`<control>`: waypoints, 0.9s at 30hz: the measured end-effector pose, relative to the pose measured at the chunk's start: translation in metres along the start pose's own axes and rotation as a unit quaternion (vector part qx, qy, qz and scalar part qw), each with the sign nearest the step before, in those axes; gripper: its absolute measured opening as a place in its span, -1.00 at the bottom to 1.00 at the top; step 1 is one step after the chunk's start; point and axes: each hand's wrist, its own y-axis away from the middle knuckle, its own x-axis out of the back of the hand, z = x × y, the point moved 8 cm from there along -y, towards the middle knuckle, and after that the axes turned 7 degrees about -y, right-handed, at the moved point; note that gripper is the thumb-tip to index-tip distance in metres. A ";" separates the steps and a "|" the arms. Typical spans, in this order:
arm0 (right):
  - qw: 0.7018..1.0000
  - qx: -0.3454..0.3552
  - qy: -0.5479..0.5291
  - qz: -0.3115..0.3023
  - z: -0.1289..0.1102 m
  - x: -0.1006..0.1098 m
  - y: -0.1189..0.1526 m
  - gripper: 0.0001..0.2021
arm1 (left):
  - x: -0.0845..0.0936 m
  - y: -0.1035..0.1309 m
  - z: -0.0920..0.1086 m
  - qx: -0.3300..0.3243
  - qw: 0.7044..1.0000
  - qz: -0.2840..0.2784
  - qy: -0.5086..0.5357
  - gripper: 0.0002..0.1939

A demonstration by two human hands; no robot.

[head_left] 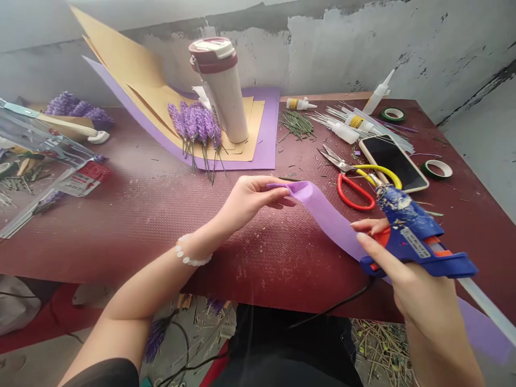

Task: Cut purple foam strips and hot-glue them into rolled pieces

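My left hand (pixel 262 193) pinches the far end of a long purple paper strip (pixel 328 215) between thumb and fingers, just above the table. That end is folded over. From there the strip slopes right and passes under my right hand (pixel 403 269). My right hand is closed around a blue hot glue gun (pixel 415 236); its nozzle points up and away, towards the scissors. A glue stick (pixel 487 309) sticks out of the gun's back. The fingertips of my right hand also touch the strip, whose tail reappears beyond the wrist.
Red-and-yellow-handled scissors (pixel 355 183) and a phone (pixel 393 161) lie behind the glue gun. Glue bottles (pixel 357 122) and green tape (pixel 437 169) are at the back right. A tumbler (pixel 223 91) and lavender stems (pixel 195 129) rest on paper sheets. A cord (pixel 334 307) hangs over the front edge.
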 end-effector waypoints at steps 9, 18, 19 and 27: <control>0.996 -0.035 -0.046 -0.067 0.028 -0.013 -0.018 -0.79 | 0.043 -0.010 -0.014 -0.006 0.982 -0.043 -0.183 -0.81; 0.993 -0.081 0.002 -0.089 0.034 -0.013 -0.019 -0.70 | 0.052 -0.005 -0.023 -0.078 0.956 -0.090 -0.268 -0.81; 0.992 -0.093 0.016 -0.083 0.033 -0.012 -0.020 -0.69 | 0.052 -0.005 -0.023 -0.077 0.957 -0.089 -0.265 -0.80; 0.981 -0.162 0.059 -0.086 0.036 -0.007 -0.020 -0.63 | 0.048 -0.001 -0.023 -0.038 0.968 -0.061 -0.240 -0.81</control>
